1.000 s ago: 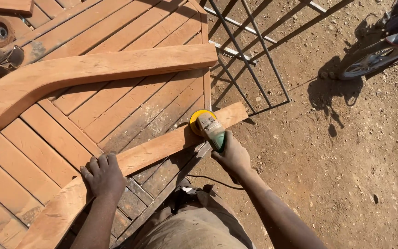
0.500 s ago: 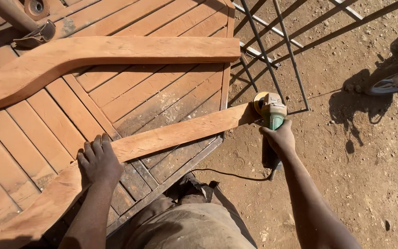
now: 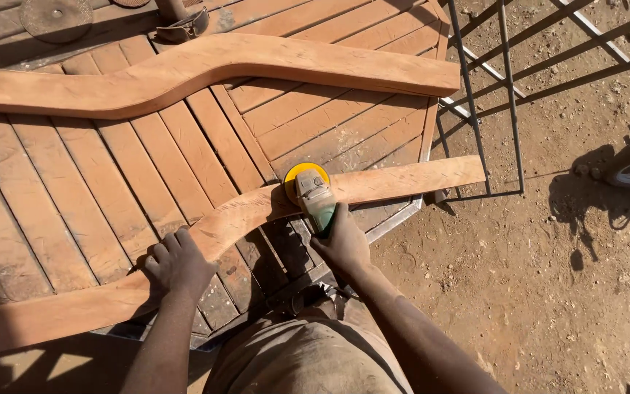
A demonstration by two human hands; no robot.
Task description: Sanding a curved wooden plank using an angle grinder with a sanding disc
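Right hand (image 3: 345, 246) fingers wrapped tight round the green angle grinder (image 3: 315, 198), its yellow disc on the curved wooden plank (image 3: 235, 219) (mid-length, near the bend). Left hand (image 3: 178, 261) pressed flat, fingers spread, gripping nothing, on the same plank, which lies across a slatted wooden platform (image 3: 96, 197). Second curved plank (image 3: 205, 69) beyond; dirt ground (image 3: 548, 292) right.

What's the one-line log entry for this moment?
left hand: pressing curved plank | right hand: gripping angle grinder | yellow disc: on plank | support: slatted wooden table
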